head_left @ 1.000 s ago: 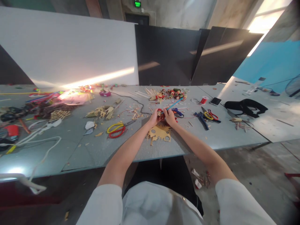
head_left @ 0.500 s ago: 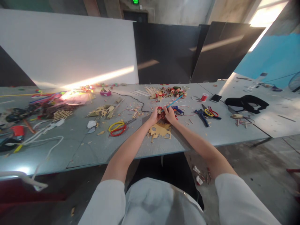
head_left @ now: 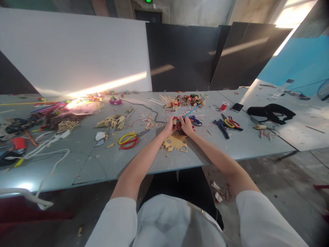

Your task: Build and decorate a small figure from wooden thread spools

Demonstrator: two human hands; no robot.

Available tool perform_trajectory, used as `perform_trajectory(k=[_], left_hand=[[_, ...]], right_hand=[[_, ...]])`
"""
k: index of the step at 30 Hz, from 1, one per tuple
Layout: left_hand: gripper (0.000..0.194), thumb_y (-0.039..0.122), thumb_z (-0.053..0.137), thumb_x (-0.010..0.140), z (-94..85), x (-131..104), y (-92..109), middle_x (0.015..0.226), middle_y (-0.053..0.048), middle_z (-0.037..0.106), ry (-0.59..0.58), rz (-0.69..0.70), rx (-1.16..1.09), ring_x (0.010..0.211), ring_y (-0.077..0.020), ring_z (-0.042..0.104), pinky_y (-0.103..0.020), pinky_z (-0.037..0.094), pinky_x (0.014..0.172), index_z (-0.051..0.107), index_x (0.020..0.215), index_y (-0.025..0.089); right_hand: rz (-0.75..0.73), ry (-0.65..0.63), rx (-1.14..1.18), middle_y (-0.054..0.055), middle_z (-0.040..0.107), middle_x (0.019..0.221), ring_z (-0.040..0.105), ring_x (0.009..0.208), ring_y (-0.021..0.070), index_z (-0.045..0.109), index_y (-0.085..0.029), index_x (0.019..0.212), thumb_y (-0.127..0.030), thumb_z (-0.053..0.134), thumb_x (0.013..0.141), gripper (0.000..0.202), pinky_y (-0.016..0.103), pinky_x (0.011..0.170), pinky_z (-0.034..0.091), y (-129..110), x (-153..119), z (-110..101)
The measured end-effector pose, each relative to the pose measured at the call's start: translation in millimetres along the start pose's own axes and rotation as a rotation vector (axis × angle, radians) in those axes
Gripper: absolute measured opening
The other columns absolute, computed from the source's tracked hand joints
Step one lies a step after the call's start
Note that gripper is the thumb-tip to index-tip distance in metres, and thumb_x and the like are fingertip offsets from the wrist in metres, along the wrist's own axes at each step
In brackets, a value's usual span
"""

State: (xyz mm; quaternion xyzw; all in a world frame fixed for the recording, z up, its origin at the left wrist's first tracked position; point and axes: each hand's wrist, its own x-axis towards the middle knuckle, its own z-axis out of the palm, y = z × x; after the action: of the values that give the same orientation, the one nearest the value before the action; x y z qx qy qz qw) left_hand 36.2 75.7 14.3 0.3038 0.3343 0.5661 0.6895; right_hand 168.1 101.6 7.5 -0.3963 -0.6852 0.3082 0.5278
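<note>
My left hand (head_left: 169,127) is closed around a small wooden figure with a red top (head_left: 175,119). In my right hand (head_left: 186,125) is a thin blue stick, perhaps a pen or brush (head_left: 193,110), pinched with its lower end against the figure and its upper end slanting away to the right. Exactly where the tip meets the figure is hidden by my fingers. Below my hands lies a tan cut-out sheet (head_left: 177,142) with round holes. A blue glue gun (head_left: 195,120) rests just beyond my right hand.
Yellow-and-red-handled scissors (head_left: 128,140) lie to the left. Red-and-wood pieces (head_left: 191,100) and thin sticks are piled behind my hands. Pliers (head_left: 222,129), a red thread spool (head_left: 224,106), a phone (head_left: 236,107) and a black cap-like item (head_left: 271,113) lie rightward. White cables (head_left: 55,140) cross the left side.
Both hands stay in nearly the same place, still holding the figure and the blue stick. The view has shifted very slightly.
</note>
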Motion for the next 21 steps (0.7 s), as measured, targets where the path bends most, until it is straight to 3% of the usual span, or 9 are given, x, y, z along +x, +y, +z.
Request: perform_trajectory(k=[21], left_hand=[[0.049,0.054,0.047,0.105,1.3,-0.4,0.8,0.054,0.001,0.053,0.019,-0.015,0.000,0.045,-0.0130,0.050,-0.027,0.048,0.053,0.062,0.073,0.021]], right_hand=[[0.000,0.015,-0.011,0.002,0.065,0.074,0.063,0.071,0.0217,0.055,-0.026,0.087,-0.078,0.052,0.096,0.053,0.034,0.070,0.054,-1.9,-0.2,0.2]])
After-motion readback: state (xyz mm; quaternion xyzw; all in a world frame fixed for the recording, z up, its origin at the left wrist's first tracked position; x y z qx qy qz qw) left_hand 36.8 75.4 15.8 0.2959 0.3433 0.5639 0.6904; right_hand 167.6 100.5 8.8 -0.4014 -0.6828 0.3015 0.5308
